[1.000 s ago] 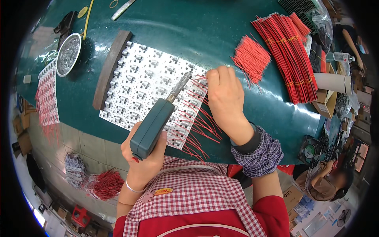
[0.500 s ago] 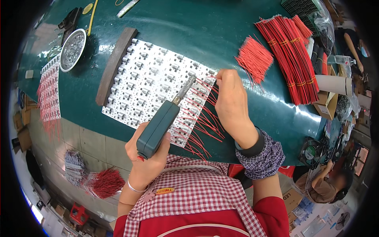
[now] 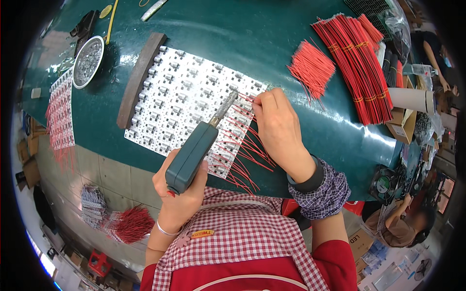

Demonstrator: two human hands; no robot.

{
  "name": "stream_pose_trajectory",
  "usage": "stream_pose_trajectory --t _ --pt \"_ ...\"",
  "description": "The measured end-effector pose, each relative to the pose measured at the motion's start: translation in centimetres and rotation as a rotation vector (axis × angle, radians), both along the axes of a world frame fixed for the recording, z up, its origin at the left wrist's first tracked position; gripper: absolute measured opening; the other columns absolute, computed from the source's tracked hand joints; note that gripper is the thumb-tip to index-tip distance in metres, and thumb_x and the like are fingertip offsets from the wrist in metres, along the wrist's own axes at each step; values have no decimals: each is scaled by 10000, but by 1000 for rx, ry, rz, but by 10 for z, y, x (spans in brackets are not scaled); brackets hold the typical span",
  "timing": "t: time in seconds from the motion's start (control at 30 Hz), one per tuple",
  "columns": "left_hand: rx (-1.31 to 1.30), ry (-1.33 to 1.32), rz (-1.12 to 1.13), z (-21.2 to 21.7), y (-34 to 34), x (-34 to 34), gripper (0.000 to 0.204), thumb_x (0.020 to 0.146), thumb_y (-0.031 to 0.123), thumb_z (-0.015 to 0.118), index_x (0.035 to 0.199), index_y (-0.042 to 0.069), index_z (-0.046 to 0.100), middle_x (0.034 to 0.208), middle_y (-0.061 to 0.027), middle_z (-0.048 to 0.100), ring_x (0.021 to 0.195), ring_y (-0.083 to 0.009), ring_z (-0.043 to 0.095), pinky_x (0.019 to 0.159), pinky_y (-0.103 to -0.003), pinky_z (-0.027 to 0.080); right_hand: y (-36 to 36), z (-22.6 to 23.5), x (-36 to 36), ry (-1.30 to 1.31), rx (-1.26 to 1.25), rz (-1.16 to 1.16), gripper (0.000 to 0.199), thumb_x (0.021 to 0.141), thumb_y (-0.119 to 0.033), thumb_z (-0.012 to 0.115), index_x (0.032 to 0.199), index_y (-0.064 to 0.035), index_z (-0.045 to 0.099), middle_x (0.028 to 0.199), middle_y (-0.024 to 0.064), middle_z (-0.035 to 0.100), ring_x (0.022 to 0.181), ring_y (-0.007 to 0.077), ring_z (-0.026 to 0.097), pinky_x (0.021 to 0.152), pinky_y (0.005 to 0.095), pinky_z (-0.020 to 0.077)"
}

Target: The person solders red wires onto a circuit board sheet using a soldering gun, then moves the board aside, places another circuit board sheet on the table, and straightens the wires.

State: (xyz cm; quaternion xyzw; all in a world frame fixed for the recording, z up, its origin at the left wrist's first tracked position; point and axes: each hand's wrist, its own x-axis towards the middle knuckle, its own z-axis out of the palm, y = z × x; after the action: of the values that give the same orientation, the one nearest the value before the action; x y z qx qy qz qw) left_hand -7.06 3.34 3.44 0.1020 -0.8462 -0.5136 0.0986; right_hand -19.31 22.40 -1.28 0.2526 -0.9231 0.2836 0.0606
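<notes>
My left hand [image 3: 182,186] is wrapped round the dark green handle of a soldering iron [image 3: 193,155]. Its metal tip rests over the white circuit board panel [image 3: 182,99], near the upper right part. Fingers pinched, my right hand [image 3: 279,126] holds a thin red wire [image 3: 246,97] whose end meets the board close to the iron's tip. Several red wires [image 3: 250,150] stick out along the panel's right side, below that hand. A dark bar [image 3: 141,80] lies along the panel's left edge.
Loose red wires [image 3: 312,69] lie in a pile right of the panel, beside tied red and black wire bundles [image 3: 354,68]. A white-rimmed bowl [image 3: 88,62] and a second wired panel [image 3: 61,111] sit at the left. A fan [image 3: 383,185] stands at the table's right edge; a person [image 3: 403,225] sits beyond.
My right hand has shifted slightly left and down, bringing the red wire nearer the iron's tip. The iron has moved a little to the left, tip still over the panel.
</notes>
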Motion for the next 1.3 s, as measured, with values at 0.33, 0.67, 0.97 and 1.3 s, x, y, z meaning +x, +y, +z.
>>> stream_pose_trajectory --t 0.33,0.67,0.97,1.3 --pt "3 5 12 1 0 2 144 803 -70 735 937 -67 684 859 -87 671 667 -117 602 601 -250 486 -3 -2 0 8 26 -43 188 850 45 662 970 8 522 915 175 535 827 377 593 703 463 505" --pt "-19 -28 2 3 -1 3 139 805 -57 737 930 -59 677 834 -87 661 652 -125 595 597 -260 486 -5 -7 -1 3 -4 -72 204 844 47 660 976 14 508 919 184 532 829 390 593 706 470 504" --pt "-6 -6 0 1 1 0 137 793 -71 733 920 -63 683 836 -96 658 651 -136 602 594 -265 486 -2 -2 -1 -31 10 -53 171 872 -6 643 950 7 491 938 178 518 841 373 594 709 465 525" --pt "9 -30 9 -2 1 2 163 801 -76 726 956 -70 680 853 -84 670 669 -111 599 606 -256 488 -1 -3 -1 3 16 -53 185 869 8 671 975 -12 521 898 175 549 804 382 605 693 465 510"
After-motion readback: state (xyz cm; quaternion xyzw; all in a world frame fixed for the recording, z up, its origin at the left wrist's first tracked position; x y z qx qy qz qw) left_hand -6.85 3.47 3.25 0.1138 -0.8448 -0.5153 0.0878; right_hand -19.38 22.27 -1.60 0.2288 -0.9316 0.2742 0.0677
